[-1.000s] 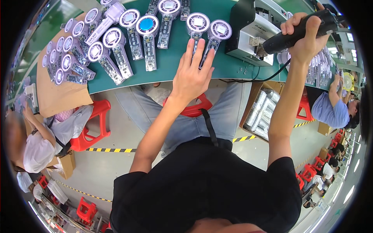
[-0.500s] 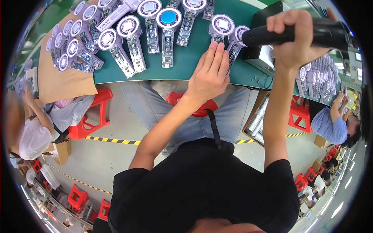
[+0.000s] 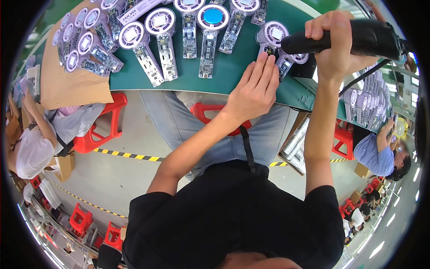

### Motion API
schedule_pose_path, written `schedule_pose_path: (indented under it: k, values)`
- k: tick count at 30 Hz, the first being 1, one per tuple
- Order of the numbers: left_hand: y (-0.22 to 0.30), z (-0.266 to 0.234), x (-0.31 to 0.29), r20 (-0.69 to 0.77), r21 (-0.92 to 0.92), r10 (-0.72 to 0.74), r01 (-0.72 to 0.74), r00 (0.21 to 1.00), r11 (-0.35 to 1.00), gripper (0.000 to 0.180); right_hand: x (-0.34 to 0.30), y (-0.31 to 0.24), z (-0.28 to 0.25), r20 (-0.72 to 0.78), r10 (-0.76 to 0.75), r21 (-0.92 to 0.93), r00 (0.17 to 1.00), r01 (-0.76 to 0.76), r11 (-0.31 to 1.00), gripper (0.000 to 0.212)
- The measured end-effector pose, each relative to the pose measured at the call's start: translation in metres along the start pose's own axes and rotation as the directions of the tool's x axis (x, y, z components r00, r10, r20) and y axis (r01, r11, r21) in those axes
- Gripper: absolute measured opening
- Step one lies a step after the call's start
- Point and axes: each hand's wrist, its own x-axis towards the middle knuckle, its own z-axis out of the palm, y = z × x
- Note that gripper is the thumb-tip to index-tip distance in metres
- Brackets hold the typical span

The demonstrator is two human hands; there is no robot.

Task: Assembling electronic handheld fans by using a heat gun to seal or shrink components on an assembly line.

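Note:
My right hand (image 3: 339, 45) is wrapped round a black electric screwdriver (image 3: 367, 39), held nearly level. Its tapered nose points left, close to the rim of an opened lilac handheld fan (image 3: 274, 32); whether the bit touches anything is hard to see. On that fan's handle lie the stretched fingers of my left hand (image 3: 256, 85), covering most of its circuit board. A second opened fan (image 3: 299, 58) sits just right of it, partly behind the screwdriver's nose and my fingers. Left of my hand, another fan (image 3: 208, 49) carries a blue disc (image 3: 212, 16) on its round head.
More opened fans (image 3: 154, 42) spread leftward over the green table (image 3: 235, 74), several on brown cardboard (image 3: 74, 92). A dark cable (image 3: 365, 77) hangs below the screwdriver. Co-workers sit left (image 3: 38, 148) and right (image 3: 376, 150). A box with silvery contents (image 3: 295, 150) stands by my right leg.
The view has shifted, so the fans appear farther right. Relative to them, the screwdriver's nose has come left, to the rim of the fan under my left fingers. Both hands keep their hold or place.

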Motion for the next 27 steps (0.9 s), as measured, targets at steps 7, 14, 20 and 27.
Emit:
schedule_pose_path:
  k: [7, 14, 20, 27]
  values:
    - [-0.003, -0.001, -0.001, 0.000, 0.033, 0.002, -0.002, 1.000, 0.999, 0.052, -0.012, 0.007, 0.010, 0.078, -0.092, 0.061, 0.993, 0.087, 0.994, 0.036]
    - [0.000, 0.002, -0.001, -0.016, 0.032, 0.021, -0.020, 1.000, 0.999, 0.051, -0.012, -0.004, 0.019, 0.011, -0.208, -0.024, 0.978, 0.208, 0.978, 0.051]
    - [-0.002, 0.001, -0.001, -0.026, -0.024, -0.004, 0.003, 1.000, 1.000, 0.051, -0.012, -0.025, -0.014, -0.111, -0.080, 0.038, 0.991, 0.085, 0.996, 0.036]
    - [0.000, -0.001, -0.003, -0.026, -0.026, -0.008, 0.007, 1.000, 1.000, 0.053, -0.001, -0.101, -0.095, -0.127, -0.144, -0.389, 0.982, 0.084, 0.917, 0.021]
